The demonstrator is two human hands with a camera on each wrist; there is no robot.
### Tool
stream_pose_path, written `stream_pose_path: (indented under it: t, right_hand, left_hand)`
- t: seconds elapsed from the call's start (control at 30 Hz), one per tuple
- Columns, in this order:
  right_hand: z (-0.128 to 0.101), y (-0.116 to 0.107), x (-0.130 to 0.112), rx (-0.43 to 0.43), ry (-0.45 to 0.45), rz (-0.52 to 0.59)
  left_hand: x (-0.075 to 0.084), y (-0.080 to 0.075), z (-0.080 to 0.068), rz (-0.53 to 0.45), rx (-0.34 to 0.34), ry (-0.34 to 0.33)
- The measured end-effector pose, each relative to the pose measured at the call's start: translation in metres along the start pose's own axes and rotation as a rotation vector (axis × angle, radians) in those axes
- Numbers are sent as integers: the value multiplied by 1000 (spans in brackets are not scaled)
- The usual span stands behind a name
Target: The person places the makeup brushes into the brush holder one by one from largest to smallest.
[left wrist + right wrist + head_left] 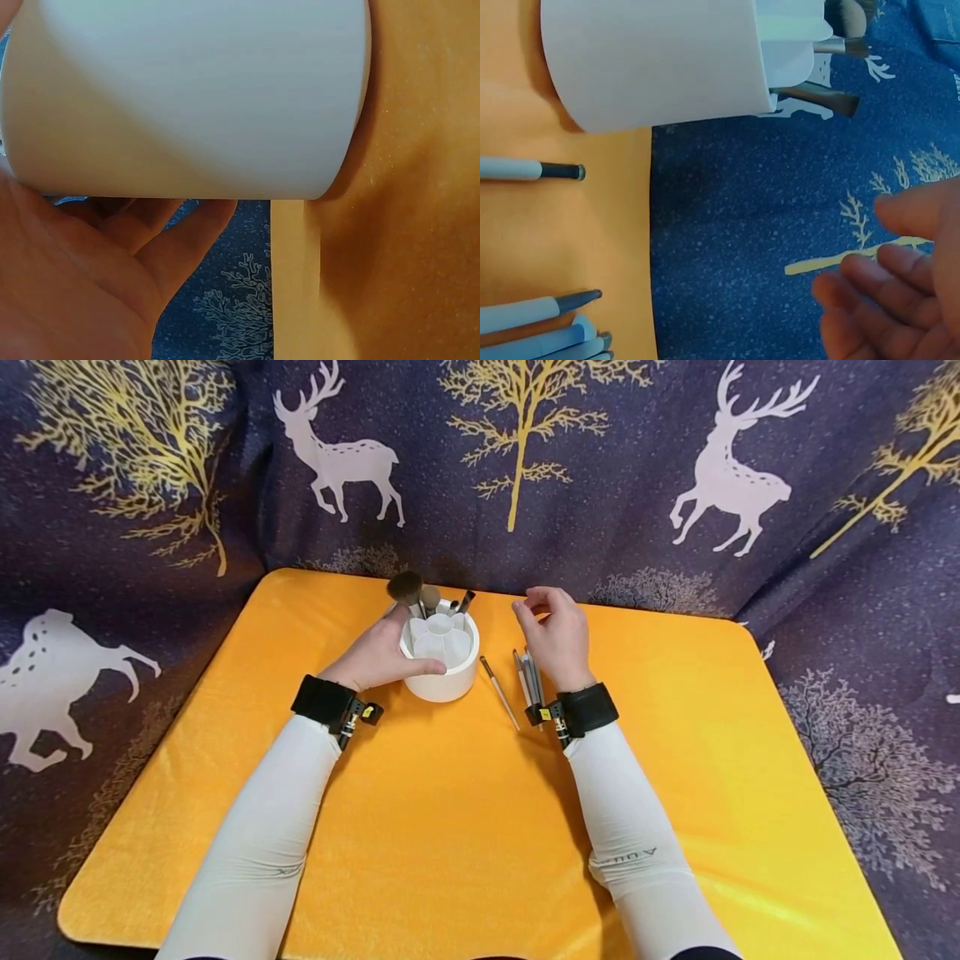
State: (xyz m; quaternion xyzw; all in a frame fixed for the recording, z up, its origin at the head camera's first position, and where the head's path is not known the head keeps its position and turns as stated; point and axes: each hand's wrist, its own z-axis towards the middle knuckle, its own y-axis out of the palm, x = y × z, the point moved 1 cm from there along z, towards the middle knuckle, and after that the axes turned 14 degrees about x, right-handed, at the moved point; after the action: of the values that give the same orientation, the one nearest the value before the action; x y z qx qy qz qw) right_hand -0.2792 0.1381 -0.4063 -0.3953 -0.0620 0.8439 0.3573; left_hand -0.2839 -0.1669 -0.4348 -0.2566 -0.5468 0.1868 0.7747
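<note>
- The head view is bright and mostly clear, with the orange surface [420,827] turning yellower and shinier toward its lower right.
- Soft shadows lie along the inner sides of both pale sleeves [247,843].
- The dark backdrop [435,485] looks purplish there and bluer in both wrist views.
- In the dimmer left wrist view, a diagonal shadow darkens the lower left of the white holder [195,97]; the left hand [82,277] is shaded.
- The right wrist view is soft, the brushes [517,316] lacking fine detail.
</note>
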Motion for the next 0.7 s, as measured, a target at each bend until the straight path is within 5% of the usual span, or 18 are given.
stream_pose_path:
  t: [0.37, 0.7]
  right_hand:
    - [1, 2, 16, -159, 149, -216]
    - [-1, 1, 25, -235, 195, -285]
  left_hand:
    - [0, 2, 1, 3, 3, 13]
    - [0, 3, 2, 2, 0, 7]
